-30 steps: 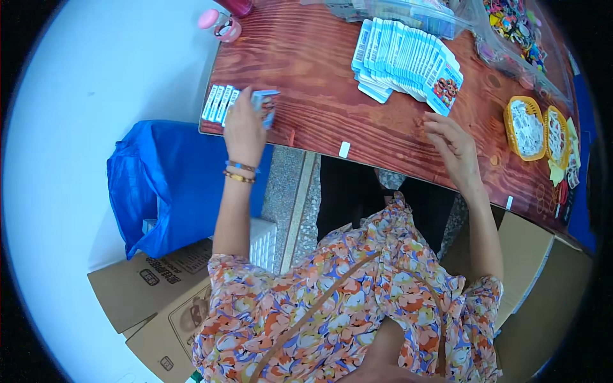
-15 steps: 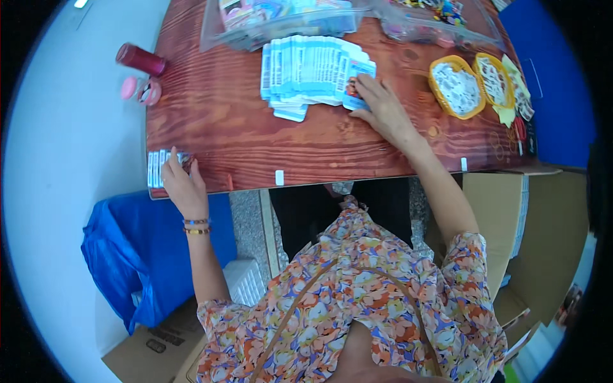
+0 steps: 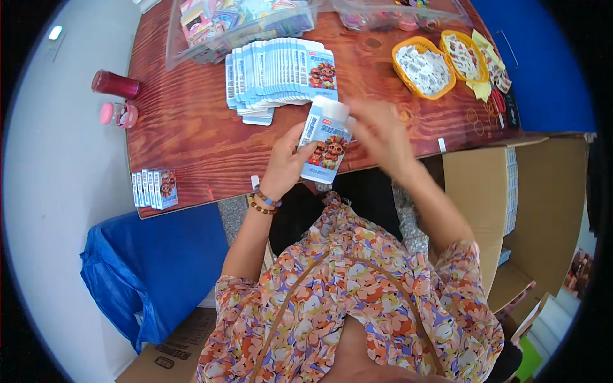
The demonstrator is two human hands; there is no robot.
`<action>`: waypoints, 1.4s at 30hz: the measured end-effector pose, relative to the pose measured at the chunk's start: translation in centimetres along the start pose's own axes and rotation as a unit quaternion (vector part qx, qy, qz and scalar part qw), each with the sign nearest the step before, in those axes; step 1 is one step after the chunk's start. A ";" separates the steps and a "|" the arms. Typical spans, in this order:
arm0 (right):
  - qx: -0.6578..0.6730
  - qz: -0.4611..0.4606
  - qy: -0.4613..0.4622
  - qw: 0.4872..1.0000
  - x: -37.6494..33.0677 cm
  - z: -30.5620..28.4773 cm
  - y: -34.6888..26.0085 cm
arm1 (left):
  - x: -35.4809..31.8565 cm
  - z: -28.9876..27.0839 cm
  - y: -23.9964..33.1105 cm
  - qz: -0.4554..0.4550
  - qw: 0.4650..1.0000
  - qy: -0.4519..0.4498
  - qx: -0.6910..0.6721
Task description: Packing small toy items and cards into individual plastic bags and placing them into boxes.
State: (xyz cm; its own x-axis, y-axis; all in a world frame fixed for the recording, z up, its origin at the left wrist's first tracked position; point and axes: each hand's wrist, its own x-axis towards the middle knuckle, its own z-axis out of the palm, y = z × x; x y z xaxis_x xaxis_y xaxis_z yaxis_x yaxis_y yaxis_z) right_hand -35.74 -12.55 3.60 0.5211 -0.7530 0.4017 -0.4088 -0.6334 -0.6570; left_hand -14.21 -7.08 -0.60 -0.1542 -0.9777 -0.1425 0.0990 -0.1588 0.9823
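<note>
A light-blue carton point(image 3: 327, 165) with cartoon figures on its front is held up over the table's near edge. My left hand point(image 3: 285, 161) grips it from the left side, thumb across the front. The white flap at its top stands up. At that upper right corner is my right hand point(image 3: 385, 139), smeared by motion, so its fingers cannot be read. Beyond both hands lies a fanned row of flat light-blue cartons point(image 3: 271, 73), overlapping one another. Several filled-out small cartons point(image 3: 155, 189) stand side by side at the table's left corner.
Two yellow baskets point(image 3: 399, 50) of small white pieces sit at the right, beside red-handled scissors point(image 3: 498, 102). Clear plastic bins point(image 3: 246, 35) line the far side. A red cup point(image 3: 116, 84) and a pink-lidded jar point(image 3: 118, 115) stand left. An open cardboard box point(image 3: 476, 191) is lower right.
My left hand has left the cartons at the left corner and now holds a carton in the middle. My right hand has come nearer from the fanned row. The view has shifted.
</note>
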 end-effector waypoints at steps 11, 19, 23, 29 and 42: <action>0.274 0.216 -0.093 0.932 2.7 0.0 2.2 | -1.5 3.5 1.8 0.179 0.815 0.129 0.536; 0.301 0.255 0.026 0.918 2.1 0.6 2.6 | -0.6 3.1 2.6 0.139 0.876 0.182 0.424; 0.240 0.212 0.129 0.938 -1.5 1.9 0.5 | 0.4 4.3 2.8 0.158 0.892 0.205 0.372; 0.214 0.188 0.173 0.943 -2.7 4.3 0.4 | 0.3 4.4 0.9 0.059 0.965 0.151 0.204; 0.204 -0.002 0.070 0.976 -1.4 0.1 3.5 | 0.0 3.2 2.5 0.075 0.995 -0.003 0.060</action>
State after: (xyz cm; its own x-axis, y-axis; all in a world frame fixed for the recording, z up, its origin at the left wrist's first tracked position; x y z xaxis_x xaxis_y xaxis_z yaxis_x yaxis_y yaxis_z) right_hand -37.85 -13.71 0.66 0.4027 -0.7857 0.4697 -0.0599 -0.5346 -0.8430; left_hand -17.08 -7.05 2.19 -0.1533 -0.9881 0.0073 0.0025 0.0070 1.0000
